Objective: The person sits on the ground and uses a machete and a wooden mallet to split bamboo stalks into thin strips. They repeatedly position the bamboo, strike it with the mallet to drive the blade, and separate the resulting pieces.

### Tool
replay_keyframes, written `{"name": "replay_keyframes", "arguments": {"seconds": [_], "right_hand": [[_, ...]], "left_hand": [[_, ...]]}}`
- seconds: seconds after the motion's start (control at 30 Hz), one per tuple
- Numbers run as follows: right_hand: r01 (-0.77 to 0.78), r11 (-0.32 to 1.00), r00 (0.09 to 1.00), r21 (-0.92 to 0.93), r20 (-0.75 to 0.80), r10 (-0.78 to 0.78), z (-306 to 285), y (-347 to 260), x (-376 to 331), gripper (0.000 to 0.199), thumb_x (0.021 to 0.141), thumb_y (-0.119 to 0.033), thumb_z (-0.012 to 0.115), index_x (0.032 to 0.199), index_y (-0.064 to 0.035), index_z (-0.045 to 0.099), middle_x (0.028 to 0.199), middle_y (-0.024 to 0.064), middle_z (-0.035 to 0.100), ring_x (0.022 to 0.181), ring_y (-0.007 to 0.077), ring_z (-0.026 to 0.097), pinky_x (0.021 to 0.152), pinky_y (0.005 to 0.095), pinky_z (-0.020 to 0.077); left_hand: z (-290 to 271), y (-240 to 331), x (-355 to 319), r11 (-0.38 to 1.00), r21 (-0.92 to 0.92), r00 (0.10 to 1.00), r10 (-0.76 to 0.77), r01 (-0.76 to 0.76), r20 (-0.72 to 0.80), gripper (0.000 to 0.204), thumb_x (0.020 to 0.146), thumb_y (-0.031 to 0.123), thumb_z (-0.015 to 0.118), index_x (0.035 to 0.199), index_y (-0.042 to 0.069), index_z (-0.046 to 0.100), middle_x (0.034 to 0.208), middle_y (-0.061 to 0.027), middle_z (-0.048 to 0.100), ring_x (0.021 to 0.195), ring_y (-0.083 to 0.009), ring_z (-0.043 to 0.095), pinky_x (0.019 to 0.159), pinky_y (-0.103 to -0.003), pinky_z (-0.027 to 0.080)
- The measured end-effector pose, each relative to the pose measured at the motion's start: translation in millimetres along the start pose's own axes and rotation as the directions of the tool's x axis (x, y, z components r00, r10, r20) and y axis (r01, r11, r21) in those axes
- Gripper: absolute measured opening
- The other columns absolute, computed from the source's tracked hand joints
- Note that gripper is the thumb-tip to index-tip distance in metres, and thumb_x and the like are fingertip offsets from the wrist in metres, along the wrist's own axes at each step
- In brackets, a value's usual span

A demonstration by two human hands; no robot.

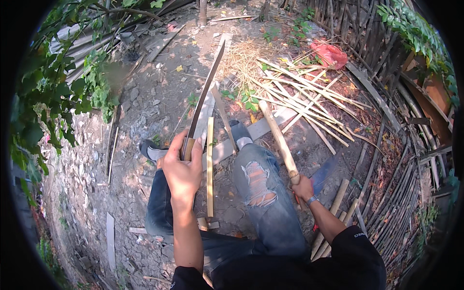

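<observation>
My left hand (pixel 182 166) is closed round the short wooden handle of a long dark-bladed machete (pixel 205 94), its blade raised up and away from me. To the right, my right hand (pixel 303 188) grips the near end of a peeled bamboo pole (pixel 279 137), which slants away toward the upper left. Between my legs in torn jeans (pixel 261 181) is a pale split bamboo strip (pixel 210 166), below the machete. Just beyond my right hand lies a blue blade-like piece (pixel 320 173), partly hidden, whose kind I cannot make out.
Split bamboo strips (pixel 309 99) lie crisscrossed ahead, beside straw-like shavings (pixel 244 60). A red plastic bag (pixel 329 54) rests behind them. Grey boards (pixel 263 126) lie by my feet. Bamboo lengths (pixel 333 210) are at my right, near a stack of thin poles (pixel 391 217) and a fence.
</observation>
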State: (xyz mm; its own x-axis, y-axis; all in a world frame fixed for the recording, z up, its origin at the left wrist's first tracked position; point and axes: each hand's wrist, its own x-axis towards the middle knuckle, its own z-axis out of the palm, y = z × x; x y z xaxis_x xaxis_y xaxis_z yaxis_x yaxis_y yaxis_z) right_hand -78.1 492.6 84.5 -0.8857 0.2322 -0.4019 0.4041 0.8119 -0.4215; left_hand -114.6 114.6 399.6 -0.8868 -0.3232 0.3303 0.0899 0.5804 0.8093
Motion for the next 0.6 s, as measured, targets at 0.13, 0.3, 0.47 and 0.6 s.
{"name": "replay_keyframes", "arguments": {"seconds": [0.13,0.3,0.47,0.6], "right_hand": [[-0.017,0.999,0.989,-0.033,-0.145,0.012,5.3,8.3,-17.9,0.047,0.074,-0.024,0.077,0.113,-0.0005,0.064,0.099,0.0268,0.074,0.096,0.0438,0.072,0.086,0.0513,0.0559],[0.075,0.96,0.993,0.271,0.072,-0.098,-35.3,-13.5,35.2,0.06,0.073,-0.022,0.078,0.124,0.0032,0.058,0.105,0.0288,0.072,0.092,0.0438,0.071,0.081,0.0451,0.0556],[0.122,0.933,0.896,0.337,-0.441,0.042,-7.3,-8.3,60.8,0.053,0.075,-0.02,0.076,0.121,0.0048,0.066,0.115,0.0304,0.07,0.103,0.0434,0.07,0.086,0.0452,0.0549],[-0.18,0.965,0.97,0.193,-0.126,0.206,-19.7,21.3,82.7,0.045,0.076,-0.015,0.076,0.114,0.0066,0.067,0.108,0.0301,0.071,0.102,0.0436,0.071,0.089,0.0463,0.0561]], "left_hand": [[-5.0,-0.1,-3.0,1.0,0.025,1.0,0.002,-0.002,-0.022,0.031,0.097,0.012,0.07,0.121,-0.007,0.066,0.091,-0.0055,0.069,0.081,-0.0084,0.06,0.073,-0.025,0.05],[-7.8,-1.6,-2.3,0.987,0.106,0.985,0.134,-0.123,-0.107,0.027,0.093,0.014,0.073,0.112,-0.005,0.07,0.069,-0.0054,0.063,0.063,-0.0091,0.055,0.061,-0.028,0.046],[-12.5,7.2,-0.9,0.993,0.111,0.995,0.057,-0.048,-0.082,0.033,0.095,0.018,0.073,0.116,-0.007,0.068,0.076,-0.0089,0.066,0.07,-0.0129,0.058,0.069,-0.031,0.05],[-10.6,-2.6,-4.5,0.991,0.124,0.997,0.054,-0.047,-0.06,0.032,0.094,0.018,0.073,0.116,-0.005,0.069,0.077,-0.0114,0.068,0.069,-0.0169,0.062,0.071,-0.033,0.051]]}}
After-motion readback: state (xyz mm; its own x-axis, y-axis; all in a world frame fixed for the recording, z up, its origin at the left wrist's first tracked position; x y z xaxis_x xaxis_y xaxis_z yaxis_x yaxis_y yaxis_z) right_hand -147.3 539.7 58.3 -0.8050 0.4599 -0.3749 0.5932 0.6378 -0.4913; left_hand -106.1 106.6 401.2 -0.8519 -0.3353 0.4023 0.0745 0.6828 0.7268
